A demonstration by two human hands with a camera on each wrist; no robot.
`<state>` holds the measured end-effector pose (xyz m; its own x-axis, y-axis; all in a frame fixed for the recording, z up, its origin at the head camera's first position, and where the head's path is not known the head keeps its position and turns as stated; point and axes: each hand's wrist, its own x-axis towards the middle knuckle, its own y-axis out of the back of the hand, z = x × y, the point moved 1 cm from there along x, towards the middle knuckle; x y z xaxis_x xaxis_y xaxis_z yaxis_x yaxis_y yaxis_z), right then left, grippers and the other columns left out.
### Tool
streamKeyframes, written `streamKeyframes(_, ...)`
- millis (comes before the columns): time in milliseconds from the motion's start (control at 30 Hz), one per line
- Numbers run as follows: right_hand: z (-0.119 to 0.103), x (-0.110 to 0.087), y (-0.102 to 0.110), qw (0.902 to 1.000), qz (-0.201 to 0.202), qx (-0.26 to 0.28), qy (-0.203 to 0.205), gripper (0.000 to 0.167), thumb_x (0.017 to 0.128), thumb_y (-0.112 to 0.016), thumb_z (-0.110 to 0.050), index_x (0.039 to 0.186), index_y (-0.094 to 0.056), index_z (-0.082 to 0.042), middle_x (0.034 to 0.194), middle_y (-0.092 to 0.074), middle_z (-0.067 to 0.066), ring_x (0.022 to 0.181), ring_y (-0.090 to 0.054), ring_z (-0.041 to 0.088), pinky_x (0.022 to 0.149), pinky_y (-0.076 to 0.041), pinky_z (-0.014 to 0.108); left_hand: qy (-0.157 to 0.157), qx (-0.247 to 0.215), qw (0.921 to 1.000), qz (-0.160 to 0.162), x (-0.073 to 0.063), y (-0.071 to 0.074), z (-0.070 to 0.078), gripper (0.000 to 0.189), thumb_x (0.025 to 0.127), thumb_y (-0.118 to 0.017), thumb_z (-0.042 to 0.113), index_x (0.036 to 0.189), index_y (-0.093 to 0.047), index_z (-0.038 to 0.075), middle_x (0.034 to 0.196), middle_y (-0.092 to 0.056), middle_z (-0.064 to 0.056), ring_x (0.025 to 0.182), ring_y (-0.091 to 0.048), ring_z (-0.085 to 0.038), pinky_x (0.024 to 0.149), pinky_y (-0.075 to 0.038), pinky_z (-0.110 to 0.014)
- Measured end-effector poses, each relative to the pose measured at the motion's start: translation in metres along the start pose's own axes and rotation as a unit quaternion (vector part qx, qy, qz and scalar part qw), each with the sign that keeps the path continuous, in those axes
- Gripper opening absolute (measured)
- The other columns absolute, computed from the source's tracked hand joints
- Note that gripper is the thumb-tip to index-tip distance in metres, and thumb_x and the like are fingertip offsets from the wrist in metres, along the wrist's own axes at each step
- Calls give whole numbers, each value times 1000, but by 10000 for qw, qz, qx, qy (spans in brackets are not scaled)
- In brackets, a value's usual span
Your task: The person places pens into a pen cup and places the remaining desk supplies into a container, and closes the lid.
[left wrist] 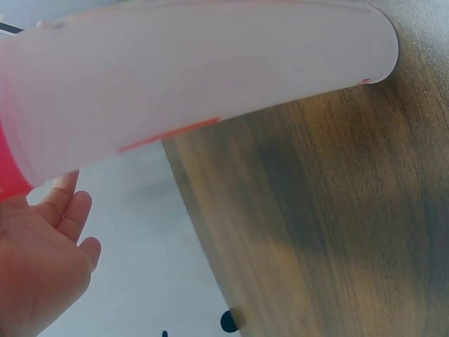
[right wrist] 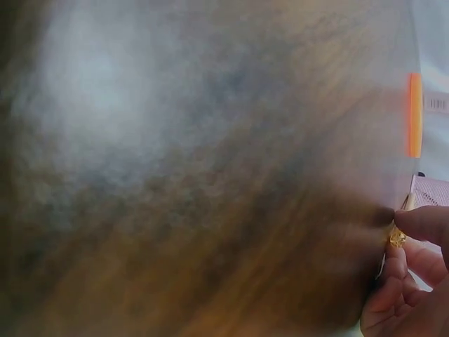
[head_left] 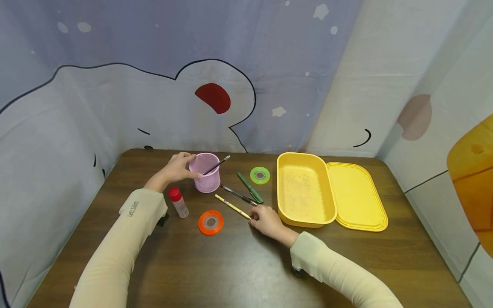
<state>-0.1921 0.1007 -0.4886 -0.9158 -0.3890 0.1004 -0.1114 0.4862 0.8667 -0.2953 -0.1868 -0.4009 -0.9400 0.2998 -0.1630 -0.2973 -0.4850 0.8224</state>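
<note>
My left hand (head_left: 180, 167) holds the pink mesh pen cup (head_left: 208, 184) at its left side, thumb in front and fingers at the back rim. A dark pencil (head_left: 217, 165) leans inside the cup, its eraser end sticking out to the right. With thumb and fingers, my right hand (head_left: 266, 221) pinches the near end of a yellow patterned pencil (head_left: 233, 206) on the table. Just beyond that lie a black pen (head_left: 239, 195) and a green pen (head_left: 249, 187). In the left wrist view, a white bottle (left wrist: 210, 63) fills the top and partly covers the left hand (left wrist: 45, 260).
The red-capped bottle (head_left: 179, 202) stands beside my left forearm. An orange tape roll (head_left: 210, 212) and a green tape roll (head_left: 260, 169) lie on the table. To the right are an open yellow box (head_left: 329, 214) and its lid (head_left: 358, 196). A patterned curtain (head_left: 154, 107) hangs behind.
</note>
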Motion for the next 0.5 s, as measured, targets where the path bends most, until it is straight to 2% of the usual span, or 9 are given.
streamKeyframes(300,4,1,-1,9997,88,223,81,7,70,-66,-11,76,-65,-8,66,-56,-2,59,-49,7,52,-37,17,22,-40,10000,5,0,-1,1,83,73,-69,32,137,-28,1,138,-25,-24,127,-17,-40,101,-23,-57)
streamKeyframes(500,5,1,0,9983,76,565,77,4,71,-63,-8,75,-64,-7,67,-56,-1,60,-49,7,54,-38,17,-28,6,10000,4,0,0,1,82,73,-69,32,137,-28,-1,137,-26,-25,126,-18,-40,101,-21,-57)
